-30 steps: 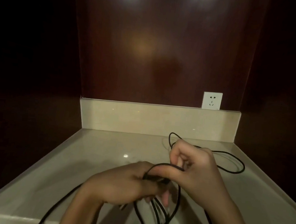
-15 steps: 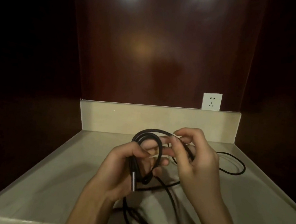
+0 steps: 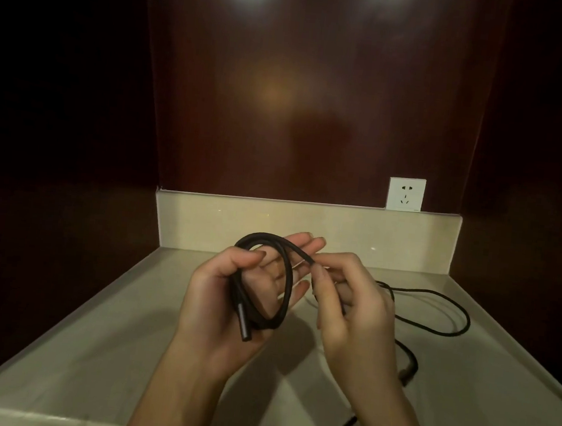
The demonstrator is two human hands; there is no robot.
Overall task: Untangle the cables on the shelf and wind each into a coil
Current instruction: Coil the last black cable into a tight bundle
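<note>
A black cable is wound into a small coil that lies across my left hand. That hand is palm up, its thumb pressing the coil's left side against the palm, and the cable's plug end hangs below the thumb. My right hand pinches the cable just right of the coil, at its top. The loose rest of the cable trails from behind my right hand in a wide loop on the beige shelf and runs off the front edge.
Dark wooden walls close in the shelf on the left, back and right. A low beige upstand runs along the back, with a white wall socket above it at the right.
Both hands have risen from the shelf. My left hand has turned palm up and now carries a coil, and my right hand has laid another turn over it. Less cable lies loose.
</note>
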